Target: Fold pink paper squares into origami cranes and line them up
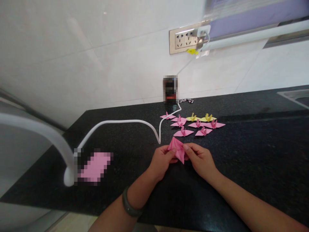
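One pink patch [96,167], blocked out by a mosaic, lies toward the left of the table [253,154]; it could be unused paper, but I cannot tell. A white cord [123,121] bends rightward from near it, dipping to the tabletop before rising toward a dark object [171,89] that stands by the wall and is also masked. The left hand [162,160], with a bangle [131,204] on its wrist, pinches the near left side of a folded pink sheet [178,150], its thumb on top. The sheet is held just above the table, between the two hands. The right hand [202,160] grips its right edge between thumb and fingers.

Just beyond stand seven pink cranes [183,132] and two yellow cranes [208,118], which look finished. The sheet seems partly folded: creased into a pointed shape, with head, tail and spread wings apparently left to form.

Above, a wall socket [185,38] holds a white plug [202,31] and has a yellow tag [192,51] by it. No brand, label or writing is legible anywhere.
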The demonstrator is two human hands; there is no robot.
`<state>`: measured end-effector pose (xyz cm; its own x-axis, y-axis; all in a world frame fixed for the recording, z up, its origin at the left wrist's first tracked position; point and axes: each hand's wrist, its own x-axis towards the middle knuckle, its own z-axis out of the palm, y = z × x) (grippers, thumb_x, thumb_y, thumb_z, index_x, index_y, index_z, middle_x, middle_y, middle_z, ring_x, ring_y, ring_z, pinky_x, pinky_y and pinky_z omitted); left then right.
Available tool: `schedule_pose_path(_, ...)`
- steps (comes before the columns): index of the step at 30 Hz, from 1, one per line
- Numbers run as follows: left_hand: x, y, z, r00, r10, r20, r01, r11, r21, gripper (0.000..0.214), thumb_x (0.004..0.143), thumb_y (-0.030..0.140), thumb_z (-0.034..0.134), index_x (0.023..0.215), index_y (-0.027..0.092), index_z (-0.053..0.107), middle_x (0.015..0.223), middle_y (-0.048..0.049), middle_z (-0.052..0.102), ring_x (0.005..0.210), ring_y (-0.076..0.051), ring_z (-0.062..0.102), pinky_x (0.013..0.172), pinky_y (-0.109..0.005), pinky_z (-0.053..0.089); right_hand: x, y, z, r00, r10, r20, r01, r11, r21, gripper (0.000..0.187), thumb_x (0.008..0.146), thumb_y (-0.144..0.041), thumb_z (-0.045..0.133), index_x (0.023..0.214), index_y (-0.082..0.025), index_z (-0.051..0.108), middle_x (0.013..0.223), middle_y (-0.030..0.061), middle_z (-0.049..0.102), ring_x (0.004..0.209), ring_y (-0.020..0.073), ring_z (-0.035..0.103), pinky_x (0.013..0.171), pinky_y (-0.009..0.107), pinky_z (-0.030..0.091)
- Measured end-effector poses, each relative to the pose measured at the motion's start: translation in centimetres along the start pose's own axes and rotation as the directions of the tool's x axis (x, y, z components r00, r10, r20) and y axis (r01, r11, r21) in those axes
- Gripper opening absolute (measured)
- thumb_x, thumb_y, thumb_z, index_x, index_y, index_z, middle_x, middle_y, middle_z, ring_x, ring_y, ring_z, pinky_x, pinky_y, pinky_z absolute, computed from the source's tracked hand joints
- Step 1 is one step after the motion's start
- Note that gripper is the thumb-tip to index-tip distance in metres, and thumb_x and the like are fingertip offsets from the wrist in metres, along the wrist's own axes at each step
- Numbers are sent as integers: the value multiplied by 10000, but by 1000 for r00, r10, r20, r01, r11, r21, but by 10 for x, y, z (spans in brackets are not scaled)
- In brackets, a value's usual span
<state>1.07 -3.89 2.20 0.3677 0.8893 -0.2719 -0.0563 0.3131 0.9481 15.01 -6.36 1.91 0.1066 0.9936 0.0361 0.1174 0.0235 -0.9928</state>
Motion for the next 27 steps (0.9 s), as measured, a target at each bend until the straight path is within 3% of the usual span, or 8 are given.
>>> schedule_pose_path(3,-1,3,0,998,-26,53,28,999,-33,391,689,401,532,944,107,567,752,-77,617,640,-130,581,589,-238,462,3,1,-2,998,67,12,-68,990,126,235,690,-396,544,746,-171,582,581,-3,538,494,105,460,460,232,378)
schedule_pose_path(8,-1,3,1,996,-9,90,13,999,-39,398,704,431,501,918,105,574,718,-69,614,606,-126,576,565,-236,450,5,5,1,985,169,48,-175,927,333,342,635,-363,619,912,-195,510,686,-18,525,507,77,458,420,190,379)
schedule_pose_path(12,-2,3,2,997,-2,80,3,1000,-10,396,699,439,502,863,92,597,691,-61,607,597,-127,565,586,-253,448,3,4,2,973,171,152,-208,938,278,284,656,-408,581,797,-164,543,630,-8,539,492,82,461,430,203,380)
schedule_pose_path(17,-1,2,0,997,71,18,-72,995,71,312,680,399,537,731,101,615,689,-38,588,639,-126,538,622,-254,435,0,1,2,984,125,127,-146,974,172,222,654,-398,575,702,-183,543,585,-20,527,487,93,451,447,220,386)
schedule_pose_path(23,-1,3,-2,994,108,23,-111,975,190,307,672,387,548,757,102,624,587,-15,553,499,-74,456,466,-189,371,0,1,2,980,120,159,-140,982,127,176,699,-351,533,765,-189,552,622,-6,545,530,111,478,468,227,402)
schedule_pose_path(27,-1,4,-1,997,77,-2,-75,983,169,358,715,411,485,816,97,624,512,-19,536,438,-76,456,406,-186,351,1,0,0,975,119,185,-147,979,144,207,708,-349,527,827,-187,580,633,-3,558,538,112,489,481,229,402)
